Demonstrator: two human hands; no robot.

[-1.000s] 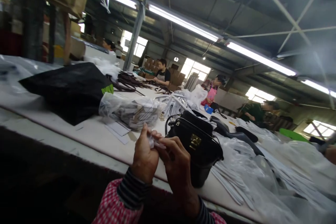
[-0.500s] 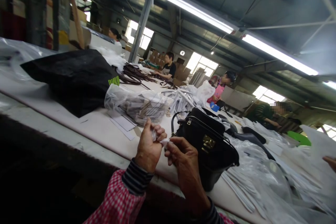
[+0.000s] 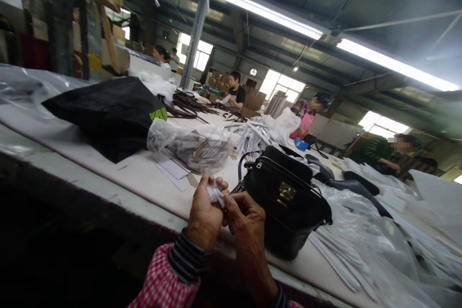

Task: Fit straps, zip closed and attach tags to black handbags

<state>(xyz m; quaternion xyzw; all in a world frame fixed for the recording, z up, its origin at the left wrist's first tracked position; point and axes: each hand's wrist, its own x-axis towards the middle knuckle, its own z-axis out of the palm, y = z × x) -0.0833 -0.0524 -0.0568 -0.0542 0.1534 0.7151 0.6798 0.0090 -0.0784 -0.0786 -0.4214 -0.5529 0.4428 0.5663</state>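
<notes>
A small crumpled piece of white tissue-like wrapping [image 3: 215, 194] lies between my hands, in front of the table's edge. My left hand [image 3: 206, 209] is curled palm-up around it. The fingertips of my right hand [image 3: 246, 221] pinch its lower end, close against the left fingers. Whatever the wrapping may contain is hidden. Just right of my hands, a black handbag [image 3: 288, 202] with a gold clasp stands on the table, tilted in view. Beyond my left hand lies a clear plastic bag [image 3: 195, 147] filled with flat greyish pieces.
A black cloth bag [image 3: 108, 115] with green lettering lies to the left on the table [image 3: 137, 168]. Clear plastic sheeting [image 3: 375, 231] and white strips [image 3: 339, 262] cover the right side. Dark straps [image 3: 186, 103] are piled farther back. Several co-workers sit or stand beyond.
My right hand has moved slightly left, nearer my left palm. More of the white wrapping shows in the left hand. The camera view has shifted a little.
</notes>
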